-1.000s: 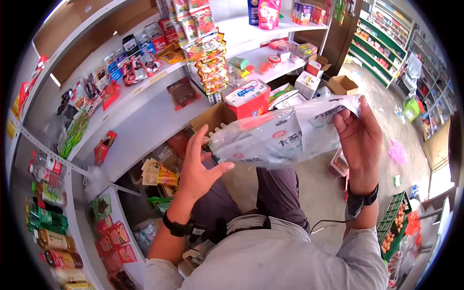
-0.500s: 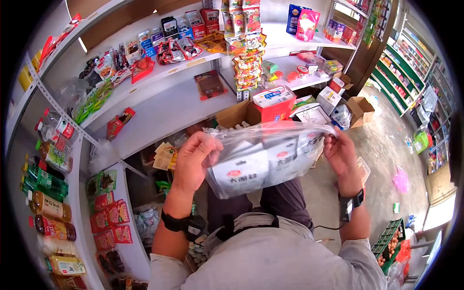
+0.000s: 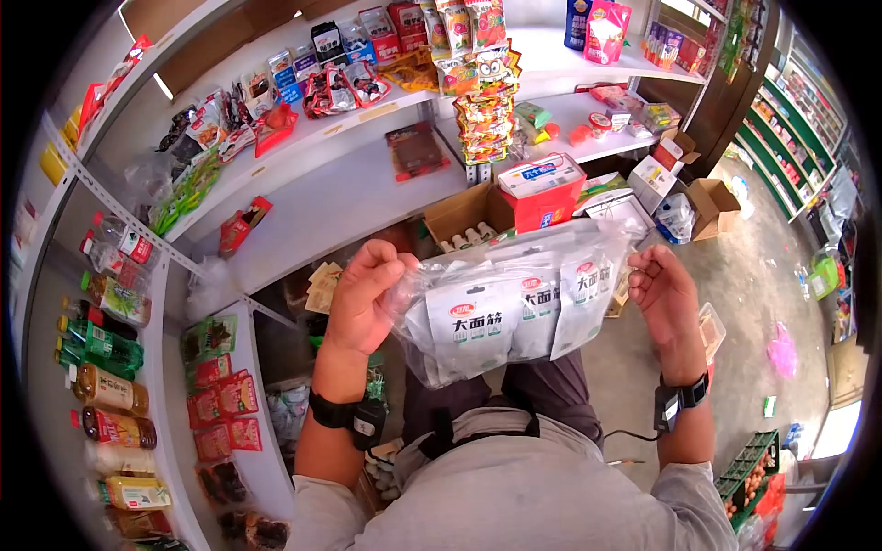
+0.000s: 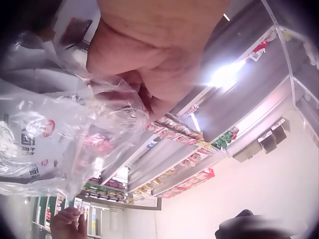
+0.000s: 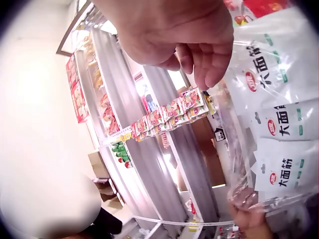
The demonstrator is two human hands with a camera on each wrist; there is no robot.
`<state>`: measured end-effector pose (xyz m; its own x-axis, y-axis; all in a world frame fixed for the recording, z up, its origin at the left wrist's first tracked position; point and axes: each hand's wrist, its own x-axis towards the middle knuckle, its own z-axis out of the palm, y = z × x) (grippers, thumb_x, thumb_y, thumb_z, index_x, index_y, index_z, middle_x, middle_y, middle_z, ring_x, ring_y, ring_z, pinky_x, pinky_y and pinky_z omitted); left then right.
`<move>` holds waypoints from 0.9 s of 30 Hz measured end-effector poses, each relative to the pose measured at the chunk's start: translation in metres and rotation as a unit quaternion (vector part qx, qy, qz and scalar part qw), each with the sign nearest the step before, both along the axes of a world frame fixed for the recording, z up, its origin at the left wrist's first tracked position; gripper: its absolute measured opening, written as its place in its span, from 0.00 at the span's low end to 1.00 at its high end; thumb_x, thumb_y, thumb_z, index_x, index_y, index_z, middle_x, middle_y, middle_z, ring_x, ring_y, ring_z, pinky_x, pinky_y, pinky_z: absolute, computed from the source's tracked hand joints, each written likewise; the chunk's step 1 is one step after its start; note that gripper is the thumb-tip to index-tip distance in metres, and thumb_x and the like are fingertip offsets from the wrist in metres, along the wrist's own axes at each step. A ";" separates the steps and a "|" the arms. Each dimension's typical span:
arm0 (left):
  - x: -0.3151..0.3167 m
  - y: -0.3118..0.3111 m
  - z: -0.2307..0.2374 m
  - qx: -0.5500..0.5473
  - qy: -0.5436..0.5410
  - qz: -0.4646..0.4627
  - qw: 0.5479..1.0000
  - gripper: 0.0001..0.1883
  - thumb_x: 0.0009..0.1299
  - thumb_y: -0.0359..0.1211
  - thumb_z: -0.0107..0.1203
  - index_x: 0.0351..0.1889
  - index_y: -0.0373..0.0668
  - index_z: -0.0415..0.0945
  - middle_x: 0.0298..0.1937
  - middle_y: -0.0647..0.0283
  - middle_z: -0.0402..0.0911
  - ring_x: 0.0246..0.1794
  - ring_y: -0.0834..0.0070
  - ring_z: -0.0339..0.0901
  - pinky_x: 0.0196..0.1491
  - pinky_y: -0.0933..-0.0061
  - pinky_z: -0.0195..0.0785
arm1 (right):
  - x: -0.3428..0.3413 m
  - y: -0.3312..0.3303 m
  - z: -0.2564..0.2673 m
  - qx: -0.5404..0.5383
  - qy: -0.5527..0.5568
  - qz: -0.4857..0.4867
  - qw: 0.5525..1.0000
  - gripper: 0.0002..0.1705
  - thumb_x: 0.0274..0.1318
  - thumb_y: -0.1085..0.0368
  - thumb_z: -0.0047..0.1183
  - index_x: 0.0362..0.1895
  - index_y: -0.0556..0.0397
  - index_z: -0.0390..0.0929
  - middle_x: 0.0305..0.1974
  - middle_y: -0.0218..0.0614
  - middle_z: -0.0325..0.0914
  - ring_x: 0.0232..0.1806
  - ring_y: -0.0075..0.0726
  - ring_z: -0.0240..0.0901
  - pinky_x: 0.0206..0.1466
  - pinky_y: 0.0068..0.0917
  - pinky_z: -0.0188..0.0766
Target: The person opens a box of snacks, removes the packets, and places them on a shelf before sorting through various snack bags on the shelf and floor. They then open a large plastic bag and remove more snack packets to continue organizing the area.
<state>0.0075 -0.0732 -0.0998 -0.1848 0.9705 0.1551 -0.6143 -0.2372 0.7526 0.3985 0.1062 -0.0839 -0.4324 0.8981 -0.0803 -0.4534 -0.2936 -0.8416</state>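
Observation:
A clear plastic bag [image 3: 432, 363] of white snack packets [image 3: 470, 321] with black lettering and red logos hangs in front of the person's lap. At its upper left edge the left hand [image 3: 366, 296] grips the plastic; the left wrist view shows the film [image 4: 117, 107] bunched at those fingers. The right hand [image 3: 663, 292] is beside the bag's right end, its fingers loosely curled. In the right wrist view, these fingers [image 5: 204, 59] hold nothing, and the packets lie just past them.
Ahead, an open carton [image 3: 441, 220] of bottles stands by a red box [image 3: 544, 207]. Shelves with bagged snacks [image 3: 344, 90] and a hanging strip of snack bags [image 3: 485, 129] rise behind. Drink bottles [image 3: 110, 390] line the left shelf. A green crate [image 3: 749, 468] with eggs is at lower right.
The left hand, spread beside the bag a second ago, has closed on its edge. The bag has turned so the packets face up. The right hand has let go of the bag's right end.

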 end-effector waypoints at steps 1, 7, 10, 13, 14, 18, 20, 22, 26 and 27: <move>-0.001 0.001 0.001 0.003 0.004 0.015 1.000 0.04 0.77 0.28 0.58 0.46 0.45 0.76 0.47 0.60 0.85 0.37 0.81 0.77 0.38 0.79 0.70 | -0.003 -0.001 0.001 0.043 -0.032 -0.006 0.999 0.11 0.72 0.57 0.54 0.42 0.52 0.80 0.39 0.36 0.86 0.34 0.28 0.81 0.37 0.24 0.78; 0.013 0.005 0.024 0.036 0.047 0.064 0.996 0.05 0.77 0.25 0.57 0.49 0.42 0.76 0.47 0.60 0.85 0.39 0.78 0.79 0.44 0.76 0.74 | -0.054 -0.033 0.007 0.254 -0.144 0.085 0.953 0.07 0.68 0.65 0.59 0.43 0.57 0.81 0.41 0.32 0.85 0.39 0.22 0.81 0.43 0.24 0.78; -0.012 0.023 -0.003 -0.019 0.275 0.213 0.937 0.13 0.77 0.32 0.60 0.57 0.39 0.76 0.53 0.55 0.84 0.50 0.70 0.82 0.57 0.68 0.74 | -0.097 -0.046 -0.005 0.433 -0.244 0.075 0.864 0.14 0.63 0.64 0.64 0.49 0.56 0.81 0.48 0.40 0.84 0.48 0.42 0.82 0.52 0.35 0.78; -0.037 0.035 -0.070 -0.203 0.502 0.323 0.776 0.25 0.75 0.41 0.64 0.63 0.34 0.74 0.60 0.51 0.81 0.60 0.61 0.79 0.63 0.62 0.72 | -0.120 -0.028 -0.059 0.577 -0.393 0.000 0.716 0.26 0.55 0.60 0.67 0.57 0.53 0.78 0.59 0.52 0.77 0.62 0.60 0.73 0.65 0.50 0.69; -0.042 0.035 -0.094 -0.231 0.521 0.330 0.753 0.30 0.74 0.44 0.64 0.65 0.32 0.72 0.60 0.52 0.81 0.59 0.63 0.79 0.64 0.63 0.70 | -0.120 -0.023 -0.081 0.579 -0.428 -0.005 0.694 0.27 0.55 0.59 0.67 0.58 0.53 0.78 0.61 0.52 0.76 0.64 0.60 0.71 0.67 0.50 0.67; -0.061 0.017 -0.159 -0.298 0.383 0.288 0.826 0.25 0.74 0.43 0.64 0.59 0.33 0.78 0.51 0.58 0.85 0.50 0.67 0.82 0.58 0.68 0.72 | -0.117 -0.024 -0.100 0.578 -0.450 0.022 0.680 0.29 0.55 0.58 0.67 0.59 0.55 0.77 0.63 0.53 0.74 0.65 0.60 0.69 0.69 0.51 0.64; -0.066 0.007 -0.171 -0.325 0.223 0.227 0.890 0.13 0.74 0.37 0.64 0.49 0.38 0.84 0.38 0.68 0.85 0.37 0.76 0.80 0.46 0.76 0.73 | -0.121 -0.028 -0.099 0.583 -0.439 0.023 0.683 0.28 0.53 0.62 0.69 0.58 0.53 0.78 0.62 0.49 0.76 0.63 0.59 0.72 0.67 0.48 0.68; -0.071 0.002 -0.172 -0.293 0.167 0.249 0.908 0.10 0.75 0.35 0.63 0.47 0.39 0.84 0.37 0.69 0.84 0.35 0.79 0.79 0.43 0.78 0.72 | -0.134 -0.026 -0.094 0.593 -0.403 0.023 0.696 0.24 0.54 0.64 0.68 0.56 0.54 0.79 0.58 0.47 0.79 0.56 0.55 0.77 0.60 0.44 0.74; -0.061 -0.007 -0.148 -0.223 0.102 0.257 0.935 0.04 0.74 0.29 0.62 0.45 0.42 0.81 0.36 0.71 0.82 0.33 0.84 0.76 0.36 0.82 0.68 | -0.171 -0.034 -0.073 0.484 -0.372 0.125 0.782 0.18 0.58 0.67 0.66 0.53 0.55 0.81 0.50 0.45 0.83 0.40 0.43 0.83 0.42 0.35 0.80; -0.058 -0.010 -0.144 -0.206 0.099 0.250 0.941 0.04 0.74 0.29 0.62 0.45 0.42 0.81 0.37 0.70 0.82 0.34 0.84 0.76 0.36 0.82 0.68 | -0.182 -0.036 -0.076 0.480 -0.348 0.137 0.794 0.18 0.58 0.68 0.66 0.52 0.55 0.81 0.49 0.44 0.83 0.37 0.41 0.83 0.40 0.34 0.79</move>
<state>-0.0501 -0.0835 -0.2441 -0.6416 0.7549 -0.1358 -0.3406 -0.1218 0.9323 0.2162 0.0705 -0.1594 -0.7722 0.5708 0.2792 0.1896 0.6263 -0.7562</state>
